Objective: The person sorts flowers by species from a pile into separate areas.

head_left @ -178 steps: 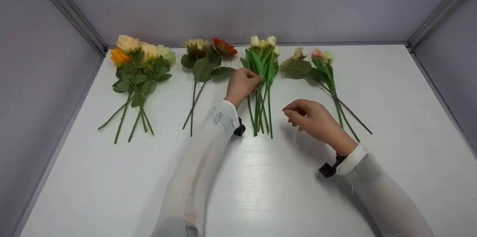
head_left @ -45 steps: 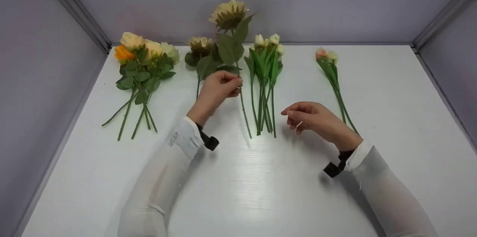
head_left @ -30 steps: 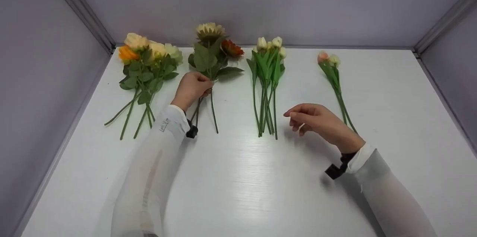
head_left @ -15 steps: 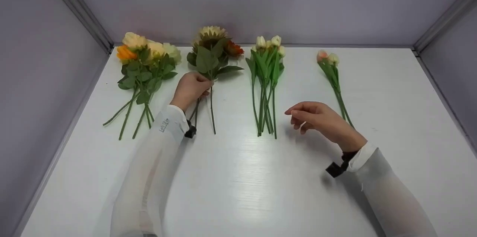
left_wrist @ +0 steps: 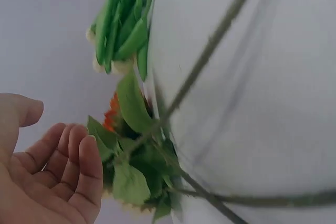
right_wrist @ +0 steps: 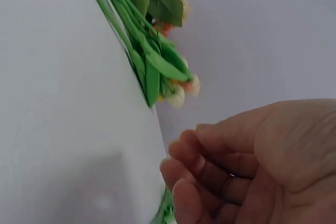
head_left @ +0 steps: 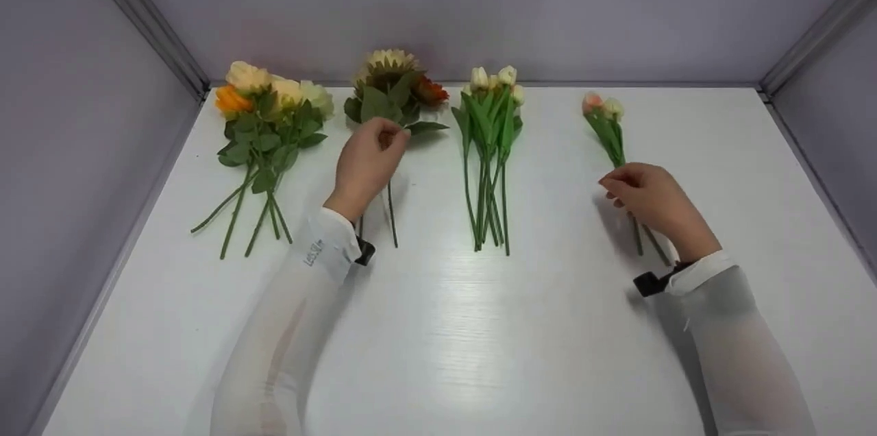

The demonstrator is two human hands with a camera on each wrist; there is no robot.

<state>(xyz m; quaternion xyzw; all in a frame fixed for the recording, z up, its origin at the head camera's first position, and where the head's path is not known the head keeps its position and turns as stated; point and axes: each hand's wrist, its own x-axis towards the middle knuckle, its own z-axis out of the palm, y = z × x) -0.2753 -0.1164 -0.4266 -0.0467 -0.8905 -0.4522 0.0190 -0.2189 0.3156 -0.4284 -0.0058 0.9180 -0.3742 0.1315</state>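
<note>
My left hand (head_left: 370, 162) hovers over the stems of a group of cream flowers (head_left: 390, 60) and one red-orange flower (head_left: 431, 91). In the left wrist view, thumb and fingers (left_wrist: 89, 166) stand apart with nothing between them, beside the green leaves (left_wrist: 131, 184). My right hand (head_left: 654, 199) is over the stems of two tulips, one pink and one white (head_left: 604, 122), hiding the middle of those stems. Its fingers (right_wrist: 186, 198) are loosely bent and hold nothing in the right wrist view.
Upright-lying white tulips (head_left: 488, 120) form a bunch between the hands. Peach, orange and pale green flowers (head_left: 253, 93) lie at the far left. All rest on a white table (head_left: 466, 340) with grey walls (head_left: 548, 11) at the back and sides.
A cream flower from the right went, in my left hand, to the red-orange flower's group. The left hand has let go and lifted slightly. My right hand has moved right, over the two tulips.
</note>
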